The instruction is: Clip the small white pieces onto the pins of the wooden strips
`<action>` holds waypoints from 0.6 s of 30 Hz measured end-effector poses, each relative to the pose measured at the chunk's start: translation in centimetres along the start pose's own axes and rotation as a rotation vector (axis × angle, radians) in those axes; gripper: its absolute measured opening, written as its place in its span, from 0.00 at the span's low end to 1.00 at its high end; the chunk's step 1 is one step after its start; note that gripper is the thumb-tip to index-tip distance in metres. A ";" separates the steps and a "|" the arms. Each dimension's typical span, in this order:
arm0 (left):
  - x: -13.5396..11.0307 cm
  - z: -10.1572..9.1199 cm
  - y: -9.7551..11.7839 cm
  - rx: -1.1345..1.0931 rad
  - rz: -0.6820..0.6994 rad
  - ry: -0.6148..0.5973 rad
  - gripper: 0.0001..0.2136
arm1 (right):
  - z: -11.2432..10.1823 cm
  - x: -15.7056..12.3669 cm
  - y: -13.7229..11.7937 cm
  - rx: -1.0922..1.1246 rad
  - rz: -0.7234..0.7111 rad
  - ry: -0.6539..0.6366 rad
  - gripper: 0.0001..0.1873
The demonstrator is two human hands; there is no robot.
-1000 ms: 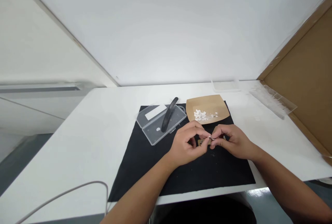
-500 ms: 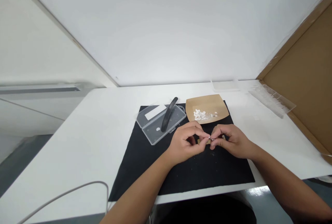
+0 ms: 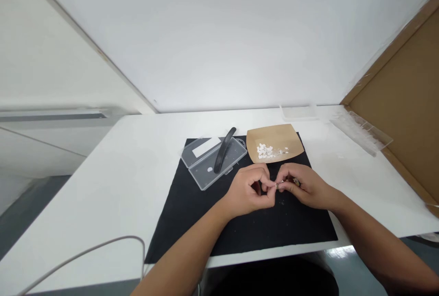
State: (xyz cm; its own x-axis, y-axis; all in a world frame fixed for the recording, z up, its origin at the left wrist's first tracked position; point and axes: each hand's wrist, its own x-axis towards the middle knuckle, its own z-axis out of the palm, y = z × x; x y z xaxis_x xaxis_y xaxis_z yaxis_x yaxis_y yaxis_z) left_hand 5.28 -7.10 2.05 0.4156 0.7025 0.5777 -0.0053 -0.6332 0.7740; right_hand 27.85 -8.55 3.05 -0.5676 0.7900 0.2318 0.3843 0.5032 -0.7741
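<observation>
Over the black mat point(image 3: 247, 236), my left hand point(image 3: 252, 188) and my right hand point(image 3: 305, 185) meet fingertip to fingertip. A small shiny metal piece point(image 3: 281, 183) is pinched between the thumb and forefinger of my right hand; its kind is too small to tell. My left thumb and forefinger press together at its left end, and whatever they hold is mostly covered. Just beyond the hands lies a brown paper tray point(image 3: 274, 134) with several white flakes point(image 3: 265, 151) in it.
Left of the tray, an open clear plastic case point(image 3: 204, 179) holds a white label strip point(image 3: 206, 147), and a curved black handle-like piece point(image 3: 224, 150) lies across it. Clear containers point(image 3: 360, 131) stand at the back right beside a cardboard panel point(image 3: 404, 90). A cable point(image 3: 103, 243) runs at the front left.
The two hands' fingertips have drawn closer together, and my left fingers have shifted slightly. The tan bit seen below the fingertips earlier no longer shows. The tray and case stay put.
</observation>
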 end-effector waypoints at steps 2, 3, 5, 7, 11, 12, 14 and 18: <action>0.0 0.1 0.0 0.008 -0.006 0.008 0.08 | 0.0 0.2 0.0 -0.132 -0.073 0.010 0.07; 0.0 0.1 -0.1 0.010 -0.013 0.010 0.08 | 0.0 0.2 0.0 -0.175 -0.111 0.012 0.07; 0.0 0.2 -0.1 0.007 -0.037 0.011 0.07 | 0.0 0.3 0.0 -0.213 -0.174 0.008 0.09; -0.1 0.2 -0.1 -0.014 -0.067 0.013 0.07 | 0.0 0.3 0.1 -0.236 -0.221 0.003 0.10; -0.2 0.0 -0.3 -0.083 -0.117 0.000 0.05 | 0.1 0.1 0.3 -0.331 -0.249 0.051 0.11; -0.2 -0.1 -0.3 -0.095 -0.123 -0.006 0.04 | 0.1 0.0 0.4 -0.353 -0.245 0.063 0.12; -0.3 -0.1 -0.4 -0.094 -0.131 -0.009 0.02 | 0.1 0.0 0.5 -0.378 -0.228 0.069 0.13; -0.3 -0.1 -0.6 -0.027 -0.138 0.026 0.03 | 0.3 -0.1 0.6 -0.412 -0.195 0.065 0.13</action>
State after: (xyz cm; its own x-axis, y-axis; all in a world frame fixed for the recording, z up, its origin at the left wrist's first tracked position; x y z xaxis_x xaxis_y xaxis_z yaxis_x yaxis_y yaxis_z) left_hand 5.13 -6.90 1.48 0.3905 0.7910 0.4710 0.0255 -0.5208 0.8533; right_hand 27.96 -8.40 2.37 -0.6167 0.6801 0.3965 0.5394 0.7319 -0.4164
